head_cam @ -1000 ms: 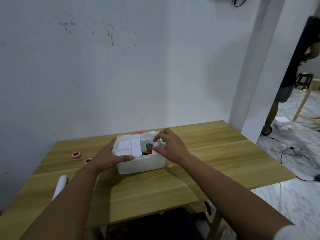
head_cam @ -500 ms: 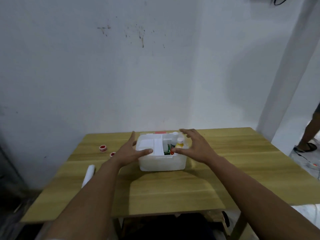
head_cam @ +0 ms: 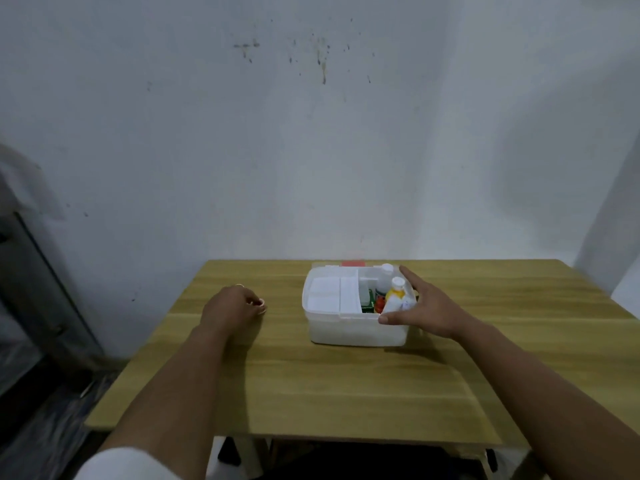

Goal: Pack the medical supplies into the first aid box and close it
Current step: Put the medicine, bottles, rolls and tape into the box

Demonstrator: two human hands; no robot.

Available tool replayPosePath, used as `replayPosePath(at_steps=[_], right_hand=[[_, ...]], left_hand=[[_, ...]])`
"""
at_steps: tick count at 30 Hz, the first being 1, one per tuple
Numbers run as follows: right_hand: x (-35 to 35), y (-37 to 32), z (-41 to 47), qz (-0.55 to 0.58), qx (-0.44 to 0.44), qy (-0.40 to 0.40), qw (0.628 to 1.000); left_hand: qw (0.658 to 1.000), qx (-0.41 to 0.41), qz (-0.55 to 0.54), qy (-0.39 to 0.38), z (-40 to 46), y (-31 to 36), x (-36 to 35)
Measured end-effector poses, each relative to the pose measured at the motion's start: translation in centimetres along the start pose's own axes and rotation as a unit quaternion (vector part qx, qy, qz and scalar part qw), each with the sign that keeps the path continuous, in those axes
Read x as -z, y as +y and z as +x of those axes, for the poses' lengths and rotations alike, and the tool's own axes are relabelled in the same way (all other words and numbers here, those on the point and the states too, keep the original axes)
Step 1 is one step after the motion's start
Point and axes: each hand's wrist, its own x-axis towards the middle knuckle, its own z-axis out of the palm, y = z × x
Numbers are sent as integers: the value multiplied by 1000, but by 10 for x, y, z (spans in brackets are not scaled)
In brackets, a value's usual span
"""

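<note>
The white first aid box (head_cam: 356, 330) stands open on the wooden table (head_cam: 346, 382). It holds white packets (head_cam: 323, 294) on the left, and a white bottle (head_cam: 386, 271), a yellow bottle (head_cam: 396, 291) and green and red items on the right. Its lid (head_cam: 353, 263), with a red patch, lies back behind it. My right hand (head_cam: 429, 308) rests spread against the box's right wall, thumb on the front rim. My left hand (head_cam: 230, 306) is on the table left of the box, fingertips curled onto a small red-and-white tape roll (head_cam: 262, 302).
A second small roll (head_cam: 239, 285) peeks out behind my left hand. The table's back edge meets a white wall. A dark frame (head_cam: 41, 289) stands on the floor to the left of the table.
My left hand left the box and moved left to the small tape rolls. My right hand slid from the bottles to the box's right side. The view turned left.
</note>
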Motion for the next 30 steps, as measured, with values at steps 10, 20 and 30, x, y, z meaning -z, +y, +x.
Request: replayPosePath(at_steps=[10, 20, 30], right_hand=[[2, -1, -2, -1, -2, -10, 1000], [4, -5, -5, -12, -16, -16, 1000], [6, -11, -9, -17, -21, -15, 1000]], left_hand=[[998, -4, -61, 25, 29, -22, -12], [998, -30, -45, 42, 25, -12, -20], [1000, 2, 25, -4, 22, -2, -7]])
